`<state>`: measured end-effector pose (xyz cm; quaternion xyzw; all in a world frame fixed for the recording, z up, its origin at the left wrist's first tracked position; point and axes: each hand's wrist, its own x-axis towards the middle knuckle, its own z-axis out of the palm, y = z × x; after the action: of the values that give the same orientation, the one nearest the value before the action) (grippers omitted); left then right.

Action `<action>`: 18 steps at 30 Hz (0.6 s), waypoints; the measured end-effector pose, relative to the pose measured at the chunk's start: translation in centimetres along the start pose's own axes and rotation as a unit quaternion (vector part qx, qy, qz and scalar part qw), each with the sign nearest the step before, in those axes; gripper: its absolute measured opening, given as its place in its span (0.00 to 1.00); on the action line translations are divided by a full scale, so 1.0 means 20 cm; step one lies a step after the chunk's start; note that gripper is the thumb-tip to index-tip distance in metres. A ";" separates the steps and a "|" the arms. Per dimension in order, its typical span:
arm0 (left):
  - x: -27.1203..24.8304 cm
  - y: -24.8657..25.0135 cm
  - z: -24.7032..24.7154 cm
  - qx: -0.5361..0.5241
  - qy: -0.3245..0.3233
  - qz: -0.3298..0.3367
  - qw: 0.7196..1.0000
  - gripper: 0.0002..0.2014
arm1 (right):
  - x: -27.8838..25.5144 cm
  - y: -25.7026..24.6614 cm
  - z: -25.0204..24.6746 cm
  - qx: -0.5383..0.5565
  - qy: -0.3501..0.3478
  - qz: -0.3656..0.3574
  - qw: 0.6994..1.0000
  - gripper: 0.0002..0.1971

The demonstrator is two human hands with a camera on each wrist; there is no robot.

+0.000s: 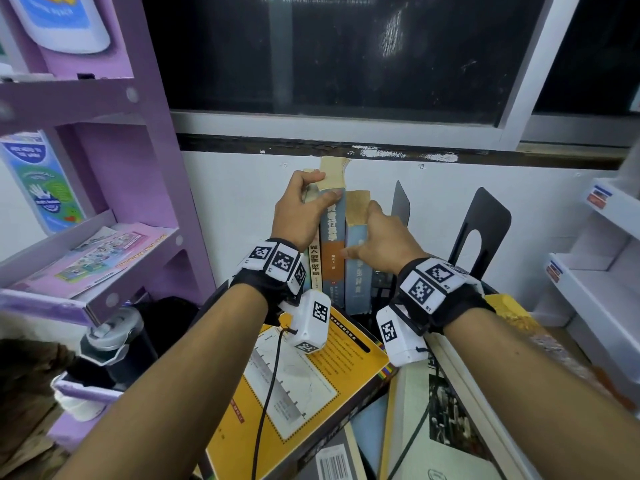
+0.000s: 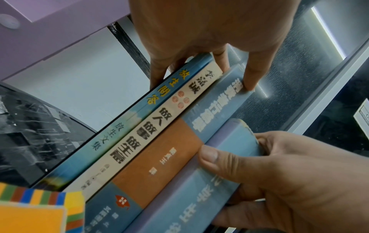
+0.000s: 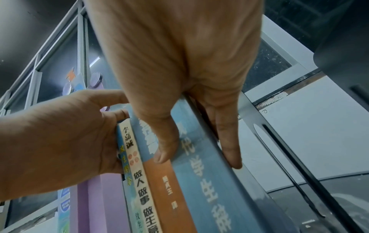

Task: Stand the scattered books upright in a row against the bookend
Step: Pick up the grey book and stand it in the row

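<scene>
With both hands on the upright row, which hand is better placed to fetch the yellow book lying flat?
Probably left. The yellow book lies directly below the left hand; the right hand grips the end book beside the bookend, steadying the row.

The bookend, right of centre, looked like matt black metal; the standing books had yellowed, rough-edged paper and smooth covers.
</scene>
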<state>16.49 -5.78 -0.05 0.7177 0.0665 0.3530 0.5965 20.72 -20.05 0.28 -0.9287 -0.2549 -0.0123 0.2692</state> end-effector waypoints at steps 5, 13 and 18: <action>0.00 0.00 0.01 -0.008 0.003 0.002 1.000 0.19 | 0.01 0.01 0.02 0.009 0.019 -0.010 1.000 0.39; 0.00 0.01 0.00 -0.013 -0.013 -0.004 1.000 0.20 | 0.05 0.03 0.04 0.024 0.032 -0.015 0.999 0.39; 0.01 0.00 0.00 -0.018 -0.015 -0.007 1.000 0.18 | 0.07 0.04 0.04 0.018 0.032 -0.017 0.999 0.40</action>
<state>16.55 -5.69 0.07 0.7115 0.0560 0.3392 0.6128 22.15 -19.54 -0.51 -0.9182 -0.2621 -0.0423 0.2941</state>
